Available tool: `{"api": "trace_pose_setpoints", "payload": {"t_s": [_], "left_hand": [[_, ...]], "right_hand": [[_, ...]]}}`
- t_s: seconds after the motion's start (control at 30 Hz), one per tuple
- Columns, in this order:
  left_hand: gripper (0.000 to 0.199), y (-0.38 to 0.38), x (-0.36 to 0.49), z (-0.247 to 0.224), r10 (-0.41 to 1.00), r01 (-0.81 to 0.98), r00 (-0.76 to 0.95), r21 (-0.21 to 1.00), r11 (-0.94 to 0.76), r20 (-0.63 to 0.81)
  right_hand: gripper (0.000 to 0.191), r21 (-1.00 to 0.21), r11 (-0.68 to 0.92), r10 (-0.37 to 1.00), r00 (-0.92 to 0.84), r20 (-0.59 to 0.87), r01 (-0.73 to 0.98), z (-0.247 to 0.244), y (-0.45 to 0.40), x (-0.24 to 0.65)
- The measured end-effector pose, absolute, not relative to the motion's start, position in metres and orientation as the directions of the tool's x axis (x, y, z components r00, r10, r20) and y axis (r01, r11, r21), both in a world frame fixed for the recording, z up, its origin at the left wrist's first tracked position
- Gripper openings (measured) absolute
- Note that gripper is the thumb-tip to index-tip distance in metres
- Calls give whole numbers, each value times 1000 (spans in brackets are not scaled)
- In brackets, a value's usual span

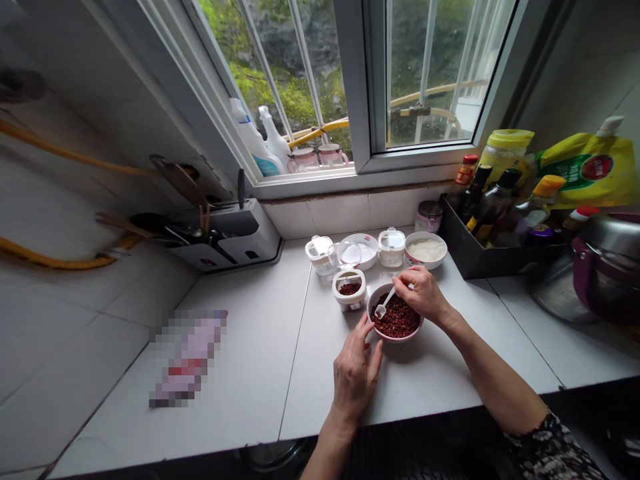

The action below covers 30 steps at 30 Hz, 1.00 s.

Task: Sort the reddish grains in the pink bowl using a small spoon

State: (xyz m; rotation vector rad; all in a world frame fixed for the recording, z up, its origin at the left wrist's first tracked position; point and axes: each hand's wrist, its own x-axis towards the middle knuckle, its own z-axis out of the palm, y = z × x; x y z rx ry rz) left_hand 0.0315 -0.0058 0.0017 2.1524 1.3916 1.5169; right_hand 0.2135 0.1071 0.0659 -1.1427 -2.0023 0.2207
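In my right hand is a small white plastic spoon, pinched by its handle. Its scoop dips into a bowl of dark red dried peppercorns. My left hand steadies this bowl from the front left, with fingers and thumb against its side. Just left of the bowl stands a clear seasoning jar with a white rim, its lid raised and similar red peppercorns inside. Behind are two more white-lidded jars, a bowl of white powder and a bowl of pale grains.
A black box of bottles and a steel pot stand on the right. A utensil holder is at the back left, with a pixelated packet in front. A dark-lidded jar stands by the window wall.
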Motion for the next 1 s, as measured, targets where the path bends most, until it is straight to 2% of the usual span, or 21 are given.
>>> {"api": "trace_pose_setpoints", "payload": {"t_s": [0.3,1.0], "left_hand": [[34,-6,31,1,762,595,56,591,-544,645],[35,-7,30,1,760,598,66,584,-549,646]], "right_hand": [[39,-451,591,771,-304,560,668,62,107,212],[39,-515,534,804,-213,556,670,62,109,213]]}}
